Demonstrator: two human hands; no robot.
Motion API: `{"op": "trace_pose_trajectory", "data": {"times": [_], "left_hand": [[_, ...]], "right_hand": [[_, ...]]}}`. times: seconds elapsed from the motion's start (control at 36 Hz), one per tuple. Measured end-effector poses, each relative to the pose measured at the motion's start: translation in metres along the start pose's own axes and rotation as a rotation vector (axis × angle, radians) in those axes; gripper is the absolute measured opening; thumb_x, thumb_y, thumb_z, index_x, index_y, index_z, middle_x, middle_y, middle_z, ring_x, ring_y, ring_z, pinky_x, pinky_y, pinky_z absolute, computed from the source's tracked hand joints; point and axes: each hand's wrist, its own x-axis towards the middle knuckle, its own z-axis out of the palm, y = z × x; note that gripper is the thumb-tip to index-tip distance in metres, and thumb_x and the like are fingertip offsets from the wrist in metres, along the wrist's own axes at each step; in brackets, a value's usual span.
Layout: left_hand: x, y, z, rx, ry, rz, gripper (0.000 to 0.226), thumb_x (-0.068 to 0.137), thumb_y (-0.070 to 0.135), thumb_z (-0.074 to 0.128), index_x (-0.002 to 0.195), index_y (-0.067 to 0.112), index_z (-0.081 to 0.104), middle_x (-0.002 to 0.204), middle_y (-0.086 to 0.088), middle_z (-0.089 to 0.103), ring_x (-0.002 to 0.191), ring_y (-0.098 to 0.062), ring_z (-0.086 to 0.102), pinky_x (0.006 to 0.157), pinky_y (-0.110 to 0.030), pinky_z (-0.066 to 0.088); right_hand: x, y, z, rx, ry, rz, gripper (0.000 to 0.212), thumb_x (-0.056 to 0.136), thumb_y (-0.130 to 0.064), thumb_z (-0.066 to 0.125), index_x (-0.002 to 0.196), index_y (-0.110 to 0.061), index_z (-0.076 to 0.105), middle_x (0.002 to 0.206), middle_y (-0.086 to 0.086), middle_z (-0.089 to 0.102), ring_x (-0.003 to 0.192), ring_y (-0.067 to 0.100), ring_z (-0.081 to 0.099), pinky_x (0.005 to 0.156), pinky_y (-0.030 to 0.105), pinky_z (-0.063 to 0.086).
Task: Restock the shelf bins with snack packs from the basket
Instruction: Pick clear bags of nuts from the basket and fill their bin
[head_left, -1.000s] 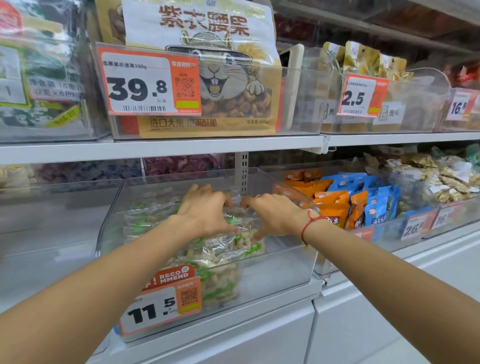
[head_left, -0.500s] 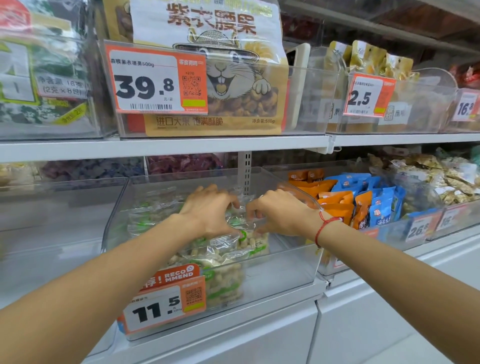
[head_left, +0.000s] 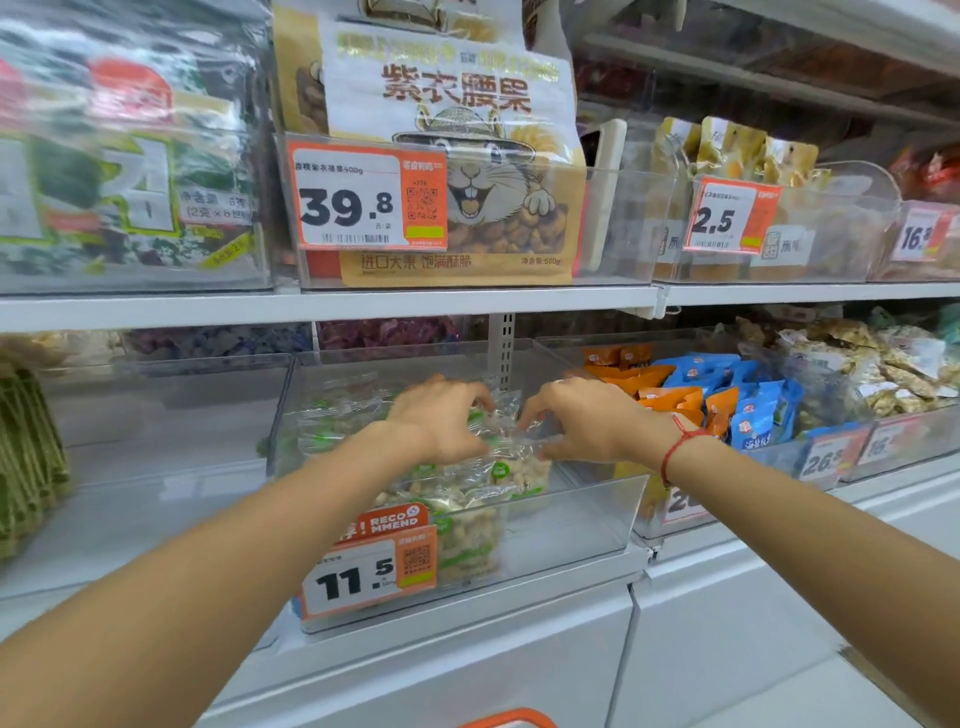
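Both hands are down inside the clear bin with the 11.5 price tag. The left hand has its fingers curled down onto the clear snack packs (nuts inside, green labels), thumb tucked under the crinkly film. The right hand sits just beside it, fingertips bent and pinching the same plastic between the two hands. The pile lies under and in front of the fingers, toward the tag. Right of the right-hand fingers, orange and blue packs fill the neighbouring bin.
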Motion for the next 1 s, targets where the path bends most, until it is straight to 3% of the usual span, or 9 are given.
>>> {"op": "trace_pose_trajectory", "data": {"times": [0.11,0.22,0.36,0.44,0.56,0.61,0.72,0.89,1.0], "left_hand": [[-0.042,0.003,-0.011,-0.203,0.221,-0.053,0.038,0.087,0.034,0.063,0.124,0.03,0.056,0.127,0.008,0.059,0.12,-0.015,0.049,0.092,-0.033,0.045],[-0.098,0.009,-0.023,-0.328,0.413,-0.1,0.025,0.087,0.035,0.061,0.113,0.035,0.059,0.111,0.02,0.062,0.108,-0.007,0.052,0.076,-0.025,0.04],[-0.18,0.001,-0.02,-0.376,0.475,-0.159,0.016,0.085,0.035,0.062,0.1,0.039,0.06,0.097,0.023,0.063,0.09,-0.004,0.056,0.075,-0.03,0.048],[-0.226,-0.015,-0.009,-0.301,0.36,-0.216,0.014,0.084,0.039,0.061,0.098,0.041,0.059,0.087,0.024,0.062,0.081,-0.002,0.056,0.068,-0.026,0.043],[-0.284,-0.057,0.015,-0.228,0.01,-0.3,0.008,0.085,0.046,0.058,0.092,0.043,0.057,0.083,0.028,0.061,0.079,0.005,0.058,0.064,-0.022,0.039],[-0.309,-0.081,0.029,-0.173,-0.164,-0.363,0.009,0.086,0.048,0.056,0.094,0.043,0.057,0.085,0.028,0.059,0.086,0.001,0.059,0.069,-0.023,0.04],[-0.348,-0.124,0.069,-0.068,-0.426,-0.497,0.022,0.091,0.045,0.05,0.111,0.041,0.057,0.112,0.021,0.062,0.109,-0.01,0.056,0.089,-0.026,0.044],[-0.394,-0.155,0.141,-0.067,-0.469,-0.63,0.035,0.095,0.026,0.043,0.129,0.035,0.048,0.135,0.01,0.052,0.123,-0.018,0.05,0.097,-0.03,0.04],[-0.408,-0.15,0.182,-0.076,-0.435,-0.646,0.042,0.089,0.011,0.045,0.13,0.022,0.049,0.129,-0.002,0.054,0.117,-0.025,0.054,0.089,-0.035,0.046]], "right_hand": [[-0.027,-0.019,-0.017,0.093,0.056,0.028,0.027,0.086,-0.036,0.065,0.113,-0.033,0.064,0.113,-0.008,0.064,0.094,0.007,0.057,0.077,0.03,0.049],[-0.062,-0.06,-0.03,0.18,0.095,-0.007,0.017,0.088,-0.038,0.063,0.104,-0.036,0.065,0.102,-0.016,0.065,0.076,-0.003,0.05,0.071,0.026,0.046],[-0.089,-0.12,-0.026,0.182,0.011,-0.128,0.015,0.09,-0.033,0.057,0.103,-0.033,0.066,0.097,-0.014,0.067,0.084,0.005,0.06,0.07,0.027,0.05],[-0.095,-0.15,-0.012,0.164,-0.094,-0.204,0.019,0.091,-0.035,0.056,0.108,-0.032,0.064,0.104,-0.012,0.065,0.094,0.01,0.059,0.073,0.029,0.047],[-0.098,-0.196,0.021,0.1,-0.301,-0.308,0.025,0.094,-0.036,0.054,0.117,-0.032,0.059,0.115,-0.008,0.062,0.107,0.014,0.055,0.077,0.029,0.039],[-0.098,-0.22,0.042,0.071,-0.391,-0.34,0.026,0.094,-0.034,0.052,0.12,-0.029,0.058,0.117,-0.003,0.06,0.11,0.02,0.054,0.076,0.03,0.036],[-0.097,-0.267,0.092,0.037,-0.564,-0.394,0.029,0.095,-0.027,0.051,0.123,-0.024,0.058,0.124,0.003,0.059,0.112,0.027,0.055,0.084,0.033,0.041],[-0.093,-0.324,0.164,0.077,-0.604,-0.435,0.035,0.092,-0.021,0.051,0.126,-0.017,0.057,0.124,0.009,0.06,0.116,0.03,0.054,0.089,0.039,0.048],[-0.095,-0.361,0.202,0.207,-0.555,-0.403,0.052,0.096,-0.029,0.049,0.144,-0.018,0.033,0.128,0.014,0.053,0.12,0.03,0.049,0.094,0.041,0.046]]}}
